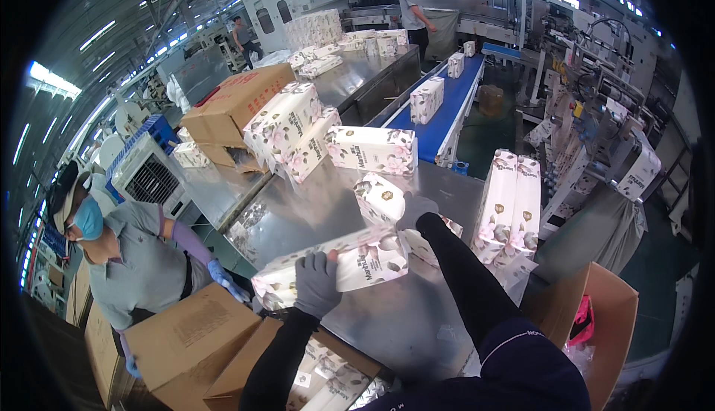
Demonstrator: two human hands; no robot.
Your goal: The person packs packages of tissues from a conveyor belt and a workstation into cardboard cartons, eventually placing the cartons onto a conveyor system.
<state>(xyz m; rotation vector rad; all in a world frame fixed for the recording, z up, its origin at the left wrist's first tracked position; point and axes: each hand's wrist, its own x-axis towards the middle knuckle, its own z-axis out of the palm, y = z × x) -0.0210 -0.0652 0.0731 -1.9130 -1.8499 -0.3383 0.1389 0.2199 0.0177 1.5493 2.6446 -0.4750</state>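
Note:
My left hand (317, 284), in a grey glove, is closed over the near side of a long floral-print tissue bundle (372, 260), which lies at a slant above the metal table. My right hand (418, 210), gloved and smeared by motion, is against the right side of a tilted smaller floral pack (378, 199); its fingers cannot be made out. Under my right forearm another floral pack (423, 249) shows in part. Below my left hand stands an open cardboard carton (242, 362) with floral packs (324, 377) inside.
Two long bundles (506, 206) lie side by side at the right. More bundles (372, 149) and a brown carton (238, 106) stand farther back. A blue conveyor belt (424, 137) carries packs. At the left, a co-worker (153, 262) in blue gloves touches the open carton. Another carton (607, 336) is at lower right.

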